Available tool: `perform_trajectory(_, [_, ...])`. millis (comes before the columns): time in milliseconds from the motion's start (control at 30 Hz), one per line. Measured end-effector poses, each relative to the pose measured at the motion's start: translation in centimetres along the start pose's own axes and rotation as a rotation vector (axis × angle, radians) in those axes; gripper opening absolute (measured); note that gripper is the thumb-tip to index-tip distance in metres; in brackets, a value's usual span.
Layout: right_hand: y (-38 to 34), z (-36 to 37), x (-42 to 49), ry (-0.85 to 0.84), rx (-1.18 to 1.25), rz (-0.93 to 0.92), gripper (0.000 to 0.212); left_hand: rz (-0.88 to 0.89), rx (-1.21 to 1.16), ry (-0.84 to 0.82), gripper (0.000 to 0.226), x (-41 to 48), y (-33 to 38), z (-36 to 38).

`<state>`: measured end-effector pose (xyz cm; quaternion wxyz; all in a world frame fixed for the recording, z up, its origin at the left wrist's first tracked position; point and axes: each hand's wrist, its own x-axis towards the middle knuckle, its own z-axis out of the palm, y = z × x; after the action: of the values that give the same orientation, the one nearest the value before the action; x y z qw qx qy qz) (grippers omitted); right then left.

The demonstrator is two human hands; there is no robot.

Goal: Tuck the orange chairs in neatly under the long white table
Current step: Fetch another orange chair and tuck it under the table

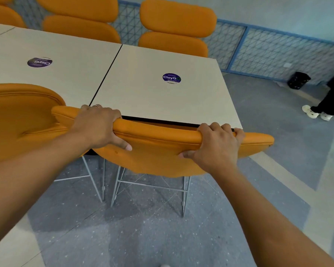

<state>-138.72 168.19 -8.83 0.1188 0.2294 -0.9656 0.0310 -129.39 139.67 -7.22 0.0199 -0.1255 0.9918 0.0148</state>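
Note:
An orange chair [154,151] stands in front of me with its backrest against the near edge of the long white table [147,97]. My left hand [98,126] grips the top of the backrest on the left, fingers curled over the rim. My right hand [218,143] grips the same rim on the right. The chair's white wire legs [148,185] stand on the floor below the table edge. A second orange chair [21,116] sits close beside it on the left. Two more orange chairs [175,29] stand at the table's far side.
A blue mesh fence [268,51] runs along the far side. A person's legs in black trousers and white shoes [320,110] stand at the right, near a black bin [298,80]. Round purple stickers [171,78] lie on the tabletop. Grey speckled floor lies around me.

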Motion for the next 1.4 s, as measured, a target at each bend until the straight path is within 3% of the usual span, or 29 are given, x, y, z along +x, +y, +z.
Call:
perform_trajectory(600, [5.6, -1.2, 0.0, -0.104, -0.009, -0.038, 0.080, -0.057, 0.087, -0.031, 0.070, -2.8, 6.7, -0.3])
perform_trajectory(933, [3.2, -0.4, 0.9, -0.039, 0.002, -0.009, 0.085, -0.047, 0.037, -0.046, 0.073, -0.8, 3.6, -0.8])
perform_trajectory(1133, [0.9, -0.1, 1.7, -0.070, -0.006, 0.006, 0.083, -0.039, 0.018, -0.022, 0.095, -0.2, 1.3, -0.5])
perform_trajectory(1400, [2.2, -0.3, 1.3, -0.070, -0.011, -0.031, 0.084, -0.075, 0.032, -0.022, 0.084, -1.0, 2.9, -0.1])
